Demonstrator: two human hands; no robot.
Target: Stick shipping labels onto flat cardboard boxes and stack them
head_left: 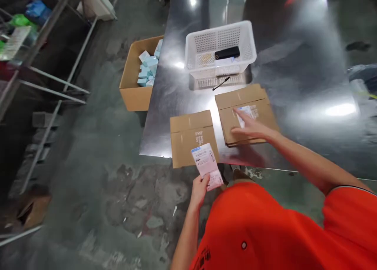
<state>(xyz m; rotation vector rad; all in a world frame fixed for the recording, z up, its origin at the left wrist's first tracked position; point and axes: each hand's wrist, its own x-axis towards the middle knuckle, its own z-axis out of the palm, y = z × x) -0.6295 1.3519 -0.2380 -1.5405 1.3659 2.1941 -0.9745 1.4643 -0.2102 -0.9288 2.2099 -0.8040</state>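
My left hand (200,188) pinches the lower end of a printed shipping label (204,158). That label hangs over the near edge of a flat folded cardboard carton (188,144) at the table's front. To the right lies a stack of flat folded cartons (235,101) with a white label (247,112) on its top one. Over this stack is my right hand (249,127), thumb and forefinger apart, a fingertip at the label's left edge. Part of that label is hidden by the hand.
Behind the cartons, a white plastic basket (220,69) on the steel table (294,89) holds a black object (227,53) and papers. A pen (220,83) lies before it. On the left, an open cardboard box (136,99) contains several light-blue small boxes (149,67). A metal rack (78,57) stands farther left.
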